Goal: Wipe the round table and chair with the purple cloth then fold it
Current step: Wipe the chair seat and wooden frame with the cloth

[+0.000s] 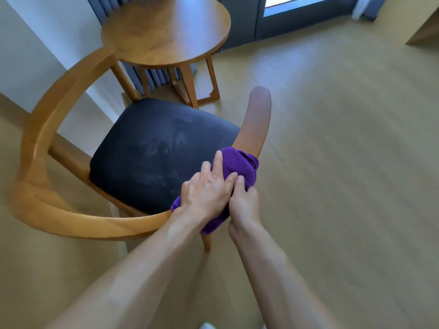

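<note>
The purple cloth (pixel 242 166) is bunched over the curved wooden rail of the chair (pixel 59 96), on its right side where the back meets the armrest. My left hand (pixel 206 191) lies flat on top of the cloth, fingers spread along the rail. My right hand (pixel 244 203) grips the cloth from the right and below. The chair has a dark padded seat (pixel 152 153) with faint streaks on it. Beyond the chair stands the round wooden table (pixel 166 32), its top bare.
A white wall runs along the left. Grey curtains (pixel 152 77) hang behind the table, and a dark-framed glass door (pixel 297 17) is at the back. Light wooden floor (pixel 344 150) spreads to the right. A wooden furniture edge (pixel 425 32) shows at the top right.
</note>
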`<state>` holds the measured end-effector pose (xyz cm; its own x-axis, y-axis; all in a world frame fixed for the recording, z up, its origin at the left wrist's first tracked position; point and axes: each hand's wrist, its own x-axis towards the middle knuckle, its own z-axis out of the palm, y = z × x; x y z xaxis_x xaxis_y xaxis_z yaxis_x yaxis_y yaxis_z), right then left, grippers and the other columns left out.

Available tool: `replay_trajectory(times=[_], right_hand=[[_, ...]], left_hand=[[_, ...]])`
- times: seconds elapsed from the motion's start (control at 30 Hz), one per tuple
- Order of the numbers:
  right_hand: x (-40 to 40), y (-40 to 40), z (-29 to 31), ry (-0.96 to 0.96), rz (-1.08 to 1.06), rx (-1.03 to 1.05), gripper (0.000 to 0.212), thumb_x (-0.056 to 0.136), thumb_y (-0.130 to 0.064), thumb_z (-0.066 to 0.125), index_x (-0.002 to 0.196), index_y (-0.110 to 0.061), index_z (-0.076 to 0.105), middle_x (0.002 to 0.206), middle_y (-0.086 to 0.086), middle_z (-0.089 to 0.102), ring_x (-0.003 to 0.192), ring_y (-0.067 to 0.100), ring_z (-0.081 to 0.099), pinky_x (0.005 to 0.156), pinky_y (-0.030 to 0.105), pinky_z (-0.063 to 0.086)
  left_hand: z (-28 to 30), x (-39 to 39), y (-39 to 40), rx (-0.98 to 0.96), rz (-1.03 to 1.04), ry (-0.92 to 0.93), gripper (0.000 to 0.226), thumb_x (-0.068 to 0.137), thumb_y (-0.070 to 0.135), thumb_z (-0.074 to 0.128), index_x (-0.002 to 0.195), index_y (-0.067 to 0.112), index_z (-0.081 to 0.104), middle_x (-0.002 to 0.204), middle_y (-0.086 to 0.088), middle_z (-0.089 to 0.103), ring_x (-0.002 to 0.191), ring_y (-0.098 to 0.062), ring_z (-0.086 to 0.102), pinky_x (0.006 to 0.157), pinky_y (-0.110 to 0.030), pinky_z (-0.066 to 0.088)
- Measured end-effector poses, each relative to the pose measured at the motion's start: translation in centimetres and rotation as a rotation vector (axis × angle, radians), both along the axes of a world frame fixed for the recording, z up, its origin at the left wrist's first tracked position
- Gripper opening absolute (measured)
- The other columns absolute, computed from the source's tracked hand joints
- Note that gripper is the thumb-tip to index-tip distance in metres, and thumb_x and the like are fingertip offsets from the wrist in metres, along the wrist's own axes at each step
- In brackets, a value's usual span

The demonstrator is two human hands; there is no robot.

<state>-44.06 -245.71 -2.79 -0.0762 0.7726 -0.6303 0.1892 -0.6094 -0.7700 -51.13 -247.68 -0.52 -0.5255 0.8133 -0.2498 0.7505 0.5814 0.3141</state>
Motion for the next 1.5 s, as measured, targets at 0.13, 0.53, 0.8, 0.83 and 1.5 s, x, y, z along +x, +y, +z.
replay_trajectory(times=[0.13,0.53,0.8,0.83,1.5], right_hand=[[-0.4,5.1,0.5,-0.043,-0.059,0.041,0.031,0.098,-0.043,0.045,0.089,-0.014,0.052,0.101,0.008,0.065,0.101,0.031,0.063,0.094,0.047,0.052],[-3.2,22.9,0.3,-0.172,0.129,0.215,0.042,0.102,-0.038,0.044,0.11,0.0,0.059,0.113,0.018,0.065,0.106,0.032,0.061,0.093,0.04,0.049],[-5.7,28.3,-1.7,-0.104,0.148,0.312,0.043,0.099,-0.045,0.046,0.117,-0.011,0.063,0.113,0.011,0.069,0.107,0.029,0.064,0.097,0.044,0.05],[-5.5,28.0,-1.6,-0.102,0.155,0.331,0.042,0.099,-0.044,0.046,0.117,-0.01,0.062,0.113,0.011,0.069,0.107,0.029,0.064,0.097,0.041,0.049],[0.7,2.9,-1.3,-0.242,0.271,0.68,0.063,0.1,-0.027,0.036,0.156,-0.008,0.011,0.162,0.001,0.011,0.152,0.019,0.008,0.109,-0.001,0.0]], left_hand=[[0.0,-0.5,5.0,-0.033,0.008,-0.059,0.065,0.1,0.059,0.031,0.151,0.021,0.02,0.13,-0.014,0.052,0.112,-0.042,0.058,0.089,-0.047,0.043],[-0.8,-2.9,21.8,0.056,0.153,-0.121,0.068,0.101,0.056,0.029,0.155,0.017,0.013,0.137,-0.016,0.05,0.117,-0.041,0.056,0.089,-0.048,0.041],[-1.7,-5.3,26.5,0.204,0.176,-0.239,0.062,0.102,0.059,0.024,0.157,0.032,0.017,0.141,-0.011,0.052,0.126,-0.036,0.052,0.1,-0.048,0.04],[-1.9,-5.4,26.2,0.225,0.161,-0.27,0.06,0.102,0.059,0.023,0.156,0.032,0.02,0.141,-0.011,0.053,0.126,-0.036,0.052,0.101,-0.048,0.04],[-0.3,-1.2,1.6,0.149,-0.075,-0.22,0.061,0.104,0.041,0.029,0.158,0.038,0.003,0.165,0.015,0.011,0.142,-0.013,0.034,0.11,-0.041,0.039]])
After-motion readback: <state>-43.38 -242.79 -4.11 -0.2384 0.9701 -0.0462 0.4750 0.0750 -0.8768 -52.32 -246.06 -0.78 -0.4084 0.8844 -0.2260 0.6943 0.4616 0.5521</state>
